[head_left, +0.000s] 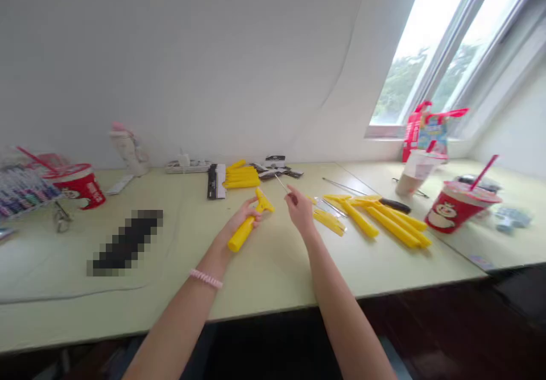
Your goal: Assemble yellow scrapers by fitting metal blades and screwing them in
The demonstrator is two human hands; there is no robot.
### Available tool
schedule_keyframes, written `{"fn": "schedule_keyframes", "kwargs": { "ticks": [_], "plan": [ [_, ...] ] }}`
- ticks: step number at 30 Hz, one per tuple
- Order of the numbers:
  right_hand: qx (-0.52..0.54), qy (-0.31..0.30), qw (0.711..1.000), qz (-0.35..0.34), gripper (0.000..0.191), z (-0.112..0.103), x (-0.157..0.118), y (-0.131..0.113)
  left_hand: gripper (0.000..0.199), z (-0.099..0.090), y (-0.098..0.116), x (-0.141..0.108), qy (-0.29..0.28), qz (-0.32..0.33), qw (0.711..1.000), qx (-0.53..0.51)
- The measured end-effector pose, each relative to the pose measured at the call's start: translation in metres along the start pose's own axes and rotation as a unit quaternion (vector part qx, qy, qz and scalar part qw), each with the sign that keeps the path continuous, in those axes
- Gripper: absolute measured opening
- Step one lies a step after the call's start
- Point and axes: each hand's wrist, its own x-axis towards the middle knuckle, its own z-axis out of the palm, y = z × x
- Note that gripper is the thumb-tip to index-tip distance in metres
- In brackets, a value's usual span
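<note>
"When you looked down at the desk, what did the left hand (244, 216) have in it?"

"It was closed around a yellow plastic handle (241, 234), gripping the shaft, with the wider forked head of the piece sticking out toward the right hand."

"And the right hand (300, 209)?"

"That one was raised just beside the forked head, not touching it. Its fingers were pinched on a thin metal rod (282, 185), which slanted up and away toward the far side of the desk."

"What lay nearest to them?"

"Ahead of the left hand sat a small stack of yellow parts (241, 175), next to a black-and-white packet (215, 181). Just to the right of the right hand were some shorter yellow pieces (328, 222), and past those a heap of long yellow plastic pieces (386, 219) on the pale green desk (273, 277)."

"Anything mixed in with that heap?"

"A black-handled tool (394, 205) lay at its far side, and long metal rods (343, 186) lay ahead of it."

"What stood farther out?"

"Well right of the hands there was a red paper cup with a straw (463, 206). Well left of them stood a similar red cup (79, 186). A pink beaded bracelet (206, 278) circled the left arm, just below the wrist."
</note>
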Motion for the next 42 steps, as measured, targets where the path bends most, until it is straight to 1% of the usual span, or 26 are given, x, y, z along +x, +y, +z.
{"fn": "schedule_keyframes", "kwargs": {
  "ticks": [5, 8, 13, 15, 18, 24, 27, 34, 38, 41, 42],
  "plan": [
    [0.027, 0.009, 1.0, 0.0, 0.014, -0.015, 0.003, 0.001, 0.075, -0.004, -0.001, 0.005, 0.014, 0.022, 0.999, -0.035],
    [0.053, 0.015, 0.998, -0.02, 0.009, -0.02, 0.004, -0.001, 0.077, -0.005, 0.0, 0.007, 0.02, 0.02, 0.997, -0.071],
    [0.081, -0.007, 0.993, -0.085, 0.01, -0.019, 0.001, -0.011, 0.078, -0.005, 0.0, 0.008, 0.02, 0.018, 0.997, -0.069],
    [0.084, -0.003, 0.991, -0.106, 0.01, -0.018, 0.0, -0.015, 0.078, -0.004, 0.0, 0.008, 0.019, 0.019, 0.998, -0.064],
    [0.079, 0.007, 0.99, -0.116, 0.011, -0.017, 0.0, -0.016, 0.078, -0.002, 0.0, 0.007, 0.015, 0.019, 0.998, -0.052],
    [0.074, 0.011, 0.99, -0.118, 0.011, -0.018, 0.001, -0.014, 0.077, 0.004, 0.001, -0.002, 0.005, 0.029, 0.999, 0.013],
    [0.077, 0.016, 0.99, -0.113, 0.011, -0.018, 0.001, -0.015, 0.076, 0.005, 0.001, -0.004, 0.006, 0.038, 0.999, 0.02],
    [0.082, 0.004, 0.99, -0.115, 0.011, -0.016, 0.0, -0.015, 0.079, 0.008, 0.003, -0.005, 0.003, 0.026, 1.0, 0.011],
    [0.077, 0.001, 0.991, -0.112, 0.012, -0.016, 0.0, -0.014, 0.078, 0.006, 0.002, -0.005, 0.003, 0.02, 0.999, 0.029],
    [0.074, 0.007, 0.993, -0.088, 0.01, -0.016, -0.001, -0.013, 0.076, 0.005, 0.002, -0.005, 0.006, 0.018, 0.999, 0.046],
    [0.071, 0.013, 0.995, -0.076, 0.013, -0.016, -0.001, -0.013, 0.075, 0.005, 0.003, -0.005, 0.008, 0.016, 0.999, 0.05]
  ]
}}
